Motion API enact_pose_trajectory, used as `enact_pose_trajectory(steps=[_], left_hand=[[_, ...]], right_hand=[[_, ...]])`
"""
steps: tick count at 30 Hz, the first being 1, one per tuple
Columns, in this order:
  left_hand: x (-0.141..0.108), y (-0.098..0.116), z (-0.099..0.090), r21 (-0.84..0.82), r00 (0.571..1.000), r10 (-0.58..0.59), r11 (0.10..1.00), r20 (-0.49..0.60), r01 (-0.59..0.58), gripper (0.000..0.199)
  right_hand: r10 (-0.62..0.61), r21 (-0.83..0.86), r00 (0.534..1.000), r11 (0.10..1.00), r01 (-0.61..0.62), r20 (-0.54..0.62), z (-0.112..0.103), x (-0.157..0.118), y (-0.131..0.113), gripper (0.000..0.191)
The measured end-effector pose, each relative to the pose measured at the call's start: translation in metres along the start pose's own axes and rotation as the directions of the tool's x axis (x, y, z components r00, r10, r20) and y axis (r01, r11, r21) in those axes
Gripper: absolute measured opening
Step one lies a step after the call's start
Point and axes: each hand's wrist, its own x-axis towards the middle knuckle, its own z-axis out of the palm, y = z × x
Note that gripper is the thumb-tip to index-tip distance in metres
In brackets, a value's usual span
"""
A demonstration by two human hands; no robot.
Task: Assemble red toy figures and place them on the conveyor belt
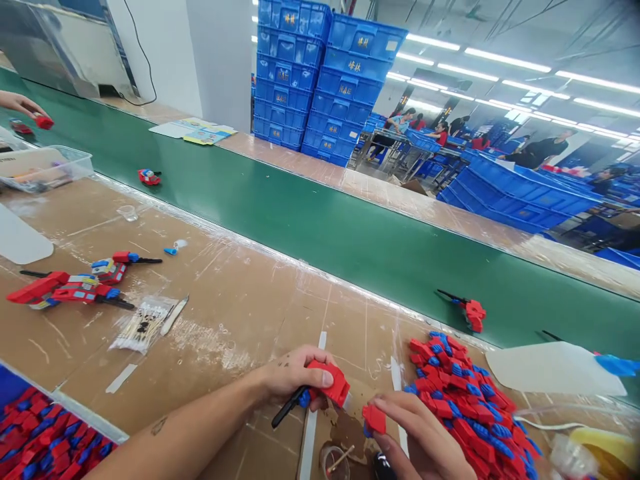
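Observation:
My left hand (310, 377) is closed around a red toy body part (335, 383), from which a blue piece and a black rod (289, 408) stick out at the lower left. Between the thumb and fingers of my right hand (420, 433) is a small red toy arm piece (374, 420) with a bit of blue beneath it. The two pieces are close together but apart. Below them stands a small cup (335, 461) with a stick in it, beside a dark bottle partly hidden by my right hand. A heap of red and blue toy pieces (460, 393) lies just right of my right hand.
A green conveyor belt (280, 200) crosses behind the worktable, carrying several red toy parts (474, 315). Assembled red toys (83, 287) and a bag of cotton swabs (143, 325) lie at left. Another person's hand (23, 105) holds a red piece. Blue crates (340, 87) are stacked beyond.

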Motion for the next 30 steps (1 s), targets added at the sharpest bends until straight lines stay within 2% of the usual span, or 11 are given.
enact_pose_trajectory(steps=[4,9,15,17,19,21,23,24,26,28,30], left_hand=[[0.000,0.000,-0.002,0.001,1.000,-0.008,1.000,-0.019,0.008,0.062],[0.000,-0.002,-0.003,0.014,1.000,-0.017,1.000,-0.023,0.018,0.063],[0.001,-0.003,-0.005,0.040,0.998,-0.046,0.998,-0.039,0.047,0.059],[0.000,-0.003,-0.006,0.061,0.998,-0.058,0.996,-0.028,0.060,0.058],[-0.002,-0.001,-0.006,0.104,0.998,-0.069,0.992,-0.001,0.069,0.060],[-0.003,0.001,-0.006,0.161,0.998,-0.055,0.986,0.044,0.047,0.068],[-0.004,0.003,-0.006,0.185,0.996,-0.040,0.982,0.078,0.025,0.089],[-0.005,0.004,-0.007,0.185,0.995,-0.047,0.982,0.087,0.030,0.103],[-0.007,0.006,-0.008,0.179,0.992,-0.085,0.981,0.096,0.067,0.130],[-0.009,0.007,-0.011,0.185,0.987,-0.116,0.978,0.113,0.094,0.142],[-0.010,0.007,-0.014,0.194,0.984,-0.117,0.977,0.134,0.090,0.147]], right_hand=[[-0.116,-0.038,0.993,0.992,0.117,0.030,0.010,0.018,-0.003,0.025],[-0.186,-0.110,0.981,0.975,0.192,0.060,0.018,0.030,-0.007,0.025],[-0.278,-0.154,0.947,0.941,0.302,0.160,0.011,0.031,0.000,0.030],[-0.243,-0.111,0.953,0.958,0.266,0.183,0.005,0.033,0.000,0.028],[-0.100,-0.056,0.965,0.992,0.117,0.244,0.001,0.038,-0.005,0.033],[0.087,-0.027,0.927,0.996,-0.083,0.365,0.000,0.044,-0.013,0.058],[0.196,-0.026,0.840,0.977,-0.213,0.506,0.001,0.052,-0.021,0.086],[0.205,-0.020,0.796,0.972,-0.236,0.569,0.003,0.056,-0.025,0.093],[0.162,0.008,0.733,0.975,-0.223,0.661,0.008,0.062,-0.031,0.096],[0.109,0.047,0.710,0.979,-0.196,0.696,0.014,0.065,-0.033,0.096],[0.066,0.087,0.706,0.980,-0.179,0.705,0.019,0.066,-0.033,0.094]])
